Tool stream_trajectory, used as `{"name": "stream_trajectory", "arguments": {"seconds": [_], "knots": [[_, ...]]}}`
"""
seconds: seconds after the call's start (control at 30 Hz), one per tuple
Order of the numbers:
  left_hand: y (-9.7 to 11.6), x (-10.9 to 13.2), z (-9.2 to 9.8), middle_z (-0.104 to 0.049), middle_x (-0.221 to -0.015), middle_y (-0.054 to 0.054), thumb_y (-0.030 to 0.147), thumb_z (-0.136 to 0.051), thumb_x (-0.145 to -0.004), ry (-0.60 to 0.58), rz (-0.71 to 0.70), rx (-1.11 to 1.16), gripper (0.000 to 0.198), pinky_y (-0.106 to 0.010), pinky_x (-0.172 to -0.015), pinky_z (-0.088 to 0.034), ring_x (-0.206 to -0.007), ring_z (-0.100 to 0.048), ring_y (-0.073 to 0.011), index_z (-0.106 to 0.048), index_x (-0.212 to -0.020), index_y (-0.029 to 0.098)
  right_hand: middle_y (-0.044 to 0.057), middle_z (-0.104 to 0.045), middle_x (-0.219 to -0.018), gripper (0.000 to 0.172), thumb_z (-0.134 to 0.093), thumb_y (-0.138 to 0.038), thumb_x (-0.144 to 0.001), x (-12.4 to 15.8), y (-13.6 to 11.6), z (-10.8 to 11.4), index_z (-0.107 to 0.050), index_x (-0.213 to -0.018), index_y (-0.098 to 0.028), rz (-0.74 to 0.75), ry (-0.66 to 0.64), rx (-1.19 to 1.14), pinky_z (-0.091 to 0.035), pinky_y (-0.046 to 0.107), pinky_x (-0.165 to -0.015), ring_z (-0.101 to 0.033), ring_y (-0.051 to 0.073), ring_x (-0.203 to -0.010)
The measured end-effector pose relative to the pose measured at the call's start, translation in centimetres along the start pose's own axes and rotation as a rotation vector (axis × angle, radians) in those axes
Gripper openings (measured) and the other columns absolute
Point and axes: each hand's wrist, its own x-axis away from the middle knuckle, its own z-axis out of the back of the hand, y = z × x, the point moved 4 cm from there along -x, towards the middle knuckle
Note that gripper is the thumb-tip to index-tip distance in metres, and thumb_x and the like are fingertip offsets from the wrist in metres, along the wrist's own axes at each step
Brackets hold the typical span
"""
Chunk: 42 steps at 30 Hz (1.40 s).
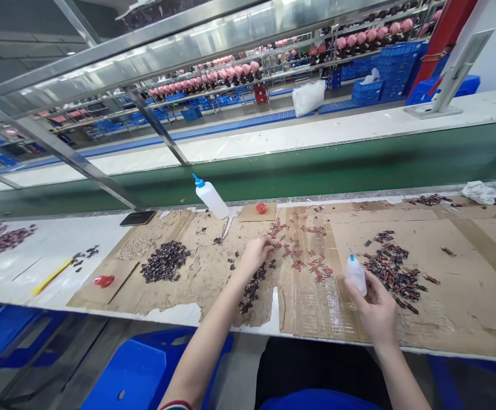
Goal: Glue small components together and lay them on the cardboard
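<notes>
My right hand (378,307) is wrapped round a small translucent dropper bottle (356,277) with a blue neck and thin needle tip, held upright over the cardboard. My left hand (257,256) reaches down with its fingers pinched together; what lies between them is too small to tell. Beside those fingertips are scattered small red-and-dark parts (298,253). A strip of small black pieces (251,290) lies partly under my left wrist. To the right of the bottle is a heap of dark parts with reddish strips (395,270).
A large white squeeze bottle (212,199) leans at the back. A red cap (261,208), black pile (165,262), red lump (103,281), phone (137,218) and yellow knife (52,276) lie about. Beyond runs a green belt (316,168); a blue stool (132,370) stands below.
</notes>
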Motion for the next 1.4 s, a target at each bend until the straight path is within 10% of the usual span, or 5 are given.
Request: {"name": "stream_trajectory", "arguments": {"seconds": [0.17, 0.4, 0.67, 1.4], "knots": [[2.9, 4.1, 0.2, -0.072, -0.094, -0.006, 0.019, -0.049, -0.091, 0.070, -0.060, 0.073, 0.019, -0.037, -0.086, -0.051, -0.094, -0.063, -0.0214, -0.068, -0.094, 0.021, 0.010, -0.072, -0.096, 0.045, -0.074, -0.055, -0.067, -0.4, -0.2, 0.2, -0.072, -0.095, -0.020, 0.060, -0.032, -0.008, -0.057, 0.039, -0.074, -0.067, 0.025, -0.085], [8.2, 9.6, -5.4, -0.070, -0.087, -0.008, 0.024, -0.051, -0.094, 0.026, -0.160, 0.206, 0.018, -0.041, -0.083, -0.052, -0.089, -0.061, -0.0231, -0.069, -0.089, 0.021, 0.000, -0.063, -0.057, 0.046, -0.073, -0.055, -0.066, -0.2, -0.1, 0.2, -0.070, -0.096, -0.020, -0.171, -0.170, -0.199, -0.042, 0.027, -0.040, -0.051, 0.015, -0.044], [7.9, 10.9, -5.9, -0.073, -0.094, -0.007, 0.018, -0.061, -0.087, 0.145, 0.016, 0.432, 0.017, -0.041, -0.086, -0.055, -0.093, -0.065, -0.0220, -0.067, -0.102, 0.022, 0.008, -0.072, -0.084, 0.038, -0.076, -0.046, -0.064, 0.4, -0.2, 0.5, -0.072, -0.089, -0.018, -0.214, -0.037, -0.215, -0.045, 0.029, -0.052, -0.058, 0.016, -0.058], [8.2, 11.3, -5.4, -0.076, -0.088, -0.005, 0.015, -0.065, -0.082, 0.222, 0.093, 0.510, 0.021, -0.038, -0.087, -0.055, -0.091, -0.069, -0.0206, -0.068, -0.101, 0.019, 0.001, -0.061, -0.051, 0.039, -0.062, -0.050, -0.079, 1.3, -2.8, -1.6, -0.064, -0.057, -0.018, 0.128, -0.177, 0.263, -0.042, 0.023, -0.046, -0.053, 0.013, -0.045]]}}
